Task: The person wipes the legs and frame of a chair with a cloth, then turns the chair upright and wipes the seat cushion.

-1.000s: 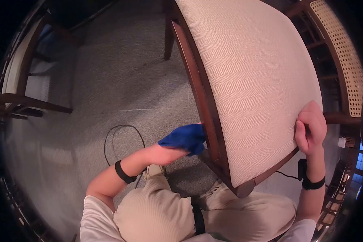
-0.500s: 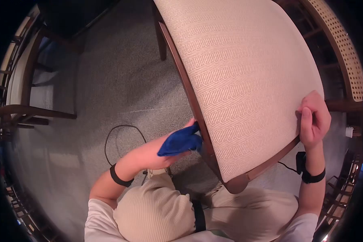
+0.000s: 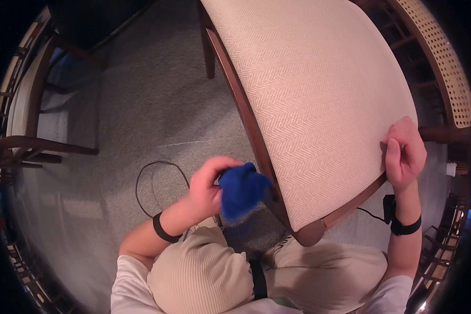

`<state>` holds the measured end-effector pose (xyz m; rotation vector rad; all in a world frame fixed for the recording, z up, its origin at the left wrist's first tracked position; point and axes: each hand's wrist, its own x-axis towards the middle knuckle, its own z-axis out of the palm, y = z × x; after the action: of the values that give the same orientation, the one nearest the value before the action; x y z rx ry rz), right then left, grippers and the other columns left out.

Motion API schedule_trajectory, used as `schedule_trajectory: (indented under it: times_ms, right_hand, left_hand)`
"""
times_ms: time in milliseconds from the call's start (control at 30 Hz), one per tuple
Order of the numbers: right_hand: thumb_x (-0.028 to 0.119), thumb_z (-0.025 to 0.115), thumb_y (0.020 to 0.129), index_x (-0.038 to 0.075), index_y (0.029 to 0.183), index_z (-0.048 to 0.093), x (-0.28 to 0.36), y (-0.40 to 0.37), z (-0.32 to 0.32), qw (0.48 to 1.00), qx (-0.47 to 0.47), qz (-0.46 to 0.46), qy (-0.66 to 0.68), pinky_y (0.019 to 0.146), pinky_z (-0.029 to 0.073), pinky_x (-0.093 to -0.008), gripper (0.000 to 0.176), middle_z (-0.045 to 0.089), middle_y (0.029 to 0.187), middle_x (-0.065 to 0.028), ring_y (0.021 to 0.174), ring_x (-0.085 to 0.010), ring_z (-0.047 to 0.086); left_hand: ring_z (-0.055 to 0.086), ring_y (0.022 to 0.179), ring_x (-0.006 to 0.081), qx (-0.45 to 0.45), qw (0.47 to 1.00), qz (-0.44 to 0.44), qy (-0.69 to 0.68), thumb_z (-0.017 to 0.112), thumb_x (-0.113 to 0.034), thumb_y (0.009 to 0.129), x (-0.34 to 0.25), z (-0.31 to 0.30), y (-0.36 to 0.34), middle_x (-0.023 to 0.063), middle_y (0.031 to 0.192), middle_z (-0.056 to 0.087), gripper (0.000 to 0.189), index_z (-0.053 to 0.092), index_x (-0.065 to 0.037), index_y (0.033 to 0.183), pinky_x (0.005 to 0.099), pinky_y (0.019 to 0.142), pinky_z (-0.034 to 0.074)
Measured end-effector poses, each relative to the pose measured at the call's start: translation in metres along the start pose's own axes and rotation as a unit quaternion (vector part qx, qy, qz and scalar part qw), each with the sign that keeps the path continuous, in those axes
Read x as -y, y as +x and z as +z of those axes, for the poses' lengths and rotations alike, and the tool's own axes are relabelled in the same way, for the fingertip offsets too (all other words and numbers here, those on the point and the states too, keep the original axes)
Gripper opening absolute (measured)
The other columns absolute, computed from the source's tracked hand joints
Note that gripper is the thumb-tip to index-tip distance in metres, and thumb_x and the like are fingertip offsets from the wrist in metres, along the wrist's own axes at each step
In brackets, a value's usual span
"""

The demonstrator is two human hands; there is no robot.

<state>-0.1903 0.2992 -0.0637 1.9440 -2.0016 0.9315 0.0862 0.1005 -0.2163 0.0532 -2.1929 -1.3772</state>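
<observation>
My left hand [image 3: 208,183] is closed on a bunched blue cloth [image 3: 242,191], which hangs from the fingers beside the front corner of a chair. The cloth's right edge comes right up to the dark wooden side rail [image 3: 246,112]. Herringbone cream fabric covers the chair seat [image 3: 319,99]. On the seat's right edge rests my right hand [image 3: 404,154], its fingers curled in and the thumb laid against them, with nothing showing in it. A rounded wooden leg top [image 3: 310,234] sits at the seat corner nearest my knees.
Another chair [image 3: 34,104] stands at the left. A cane-panelled chair [image 3: 450,68] is at the upper right. A black cable [image 3: 137,183] loops over the grey carpet [image 3: 141,104]. My knees [image 3: 204,272] are close below the seat corner.
My left hand has drawn back from the side rail and turned, its back now facing up, with the cloth hanging on the right. My right hand has stayed on the seat edge.
</observation>
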Motion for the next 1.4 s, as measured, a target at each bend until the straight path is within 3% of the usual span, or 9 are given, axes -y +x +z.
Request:
schedule_trajectory:
  times_ms: [200, 567, 633, 667, 733, 1000, 1067, 1167, 1400]
  right_hand:
    - [-0.004, 0.052, 0.078, 0.0, 0.075, 0.053, -0.001, -0.002, -0.003, 1.0, -0.001, 0.001, 0.007, 0.054, 0.036, -0.0266, 0.005, 0.054, 0.068, -0.0082, 0.058, -0.0169, 0.047]
    - [-0.005, 0.052, 0.078, -0.001, 0.075, 0.052, -0.002, 0.0, -0.002, 1.0, 0.006, 0.003, 0.015, 0.053, 0.036, -0.0263, 0.005, 0.054, 0.068, -0.0076, 0.058, -0.0163, 0.046]
    - [-0.005, 0.052, 0.079, -0.001, 0.075, 0.052, -0.003, 0.0, -0.002, 1.0, 0.004, 0.003, 0.006, 0.053, 0.036, -0.0261, 0.005, 0.054, 0.068, -0.0075, 0.058, -0.0161, 0.047]
    - [-0.005, 0.052, 0.079, -0.001, 0.075, 0.052, -0.003, -0.001, -0.002, 1.0, 0.004, 0.005, 0.006, 0.053, 0.036, -0.0261, 0.005, 0.054, 0.068, -0.0075, 0.058, -0.0161, 0.047]
    - [-0.005, 0.052, 0.079, -0.001, 0.075, 0.052, -0.004, -0.001, -0.002, 1.0, 0.005, 0.0, 0.01, 0.053, 0.036, -0.0258, 0.006, 0.054, 0.069, -0.0074, 0.058, -0.0157, 0.047]
    - [-0.006, 0.05, 0.08, -0.001, 0.075, 0.051, -0.005, -0.001, -0.002, 1.0, 0.007, 0.015, 0.017, 0.054, 0.036, -0.025, 0.006, 0.054, 0.069, -0.0074, 0.059, -0.0151, 0.047]
    - [-0.006, 0.05, 0.08, -0.001, 0.075, 0.051, -0.005, -0.002, -0.002, 1.0, 0.005, 0.019, 0.019, 0.054, 0.036, -0.025, 0.006, 0.054, 0.069, -0.0074, 0.059, -0.015, 0.047]
    - [-0.005, 0.05, 0.08, -0.001, 0.076, 0.051, -0.005, -0.004, -0.002, 0.999, 0.005, 0.024, 0.026, 0.055, 0.036, -0.0252, 0.006, 0.053, 0.069, -0.0072, 0.06, -0.015, 0.046]
    - [-0.003, 0.05, 0.083, -0.002, 0.077, 0.051, -0.008, -0.006, -0.003, 1.0, 0.006, 0.018, 0.024, 0.057, 0.036, -0.0258, 0.006, 0.053, 0.071, -0.0076, 0.061, -0.0153, 0.046]
  left_hand:
    - [0.055, 0.085, 0.0113, -0.018, 0.929, -0.275, -0.248, 0.054, -0.013, 0.092, 0.001, 0.017, -0.001, 0.0036, 0.093, 0.061, 0.018, 0.057, 0.001, 0.102, 0.0281, 0.076, 0.046]
    - [0.055, 0.088, 0.0084, 0.117, 0.873, -0.383, -0.278, 0.04, -0.035, 0.099, 0.011, 0.015, -0.003, 0.0011, 0.093, 0.061, 0.039, 0.059, -0.002, 0.107, 0.0256, 0.077, 0.045]
    - [0.054, 0.093, 0.0109, 0.055, 0.74, -0.484, -0.463, 0.037, -0.033, 0.1, 0.01, 0.018, -0.004, 0.003, 0.1, 0.06, 0.037, 0.056, -0.003, 0.11, 0.0294, 0.083, 0.044]
    - [0.054, 0.093, 0.0109, 0.056, 0.74, -0.485, -0.463, 0.037, -0.033, 0.1, 0.014, 0.016, -0.007, 0.003, 0.1, 0.06, 0.037, 0.056, -0.003, 0.11, 0.0294, 0.083, 0.044]
    - [0.054, 0.097, 0.0138, 0.073, 0.613, -0.456, -0.642, 0.037, -0.024, 0.098, 0.024, 0.01, -0.012, 0.005, 0.109, 0.058, 0.03, 0.053, -0.003, 0.113, 0.0334, 0.09, 0.042]
    - [0.056, 0.096, 0.0134, 0.09, 0.715, -0.47, -0.511, 0.043, -0.016, 0.094, 0.019, 0.012, 0.001, 0.0015, 0.102, 0.059, 0.023, 0.055, -0.004, 0.109, 0.0349, 0.091, 0.044]
    - [0.053, 0.085, 0.0094, 0.073, 0.707, -0.475, -0.518, 0.046, -0.018, 0.094, 0.015, 0.012, 0.004, -0.002, 0.092, 0.055, 0.019, 0.056, -0.006, 0.105, 0.029, 0.079, 0.045]
    - [0.055, 0.092, 0.0099, 0.12, 0.734, -0.486, -0.458, 0.045, -0.016, 0.092, 0.03, 0.018, -0.004, 0.0011, 0.109, 0.06, 0.029, 0.053, -0.006, 0.118, 0.0255, 0.077, 0.043]
    - [0.056, 0.091, 0.0117, 0.093, 0.769, -0.433, -0.462, 0.049, -0.013, 0.088, 0.059, 0.02, -0.022, 0.0025, 0.107, 0.061, 0.03, 0.054, -0.006, 0.117, 0.0266, 0.077, 0.044]
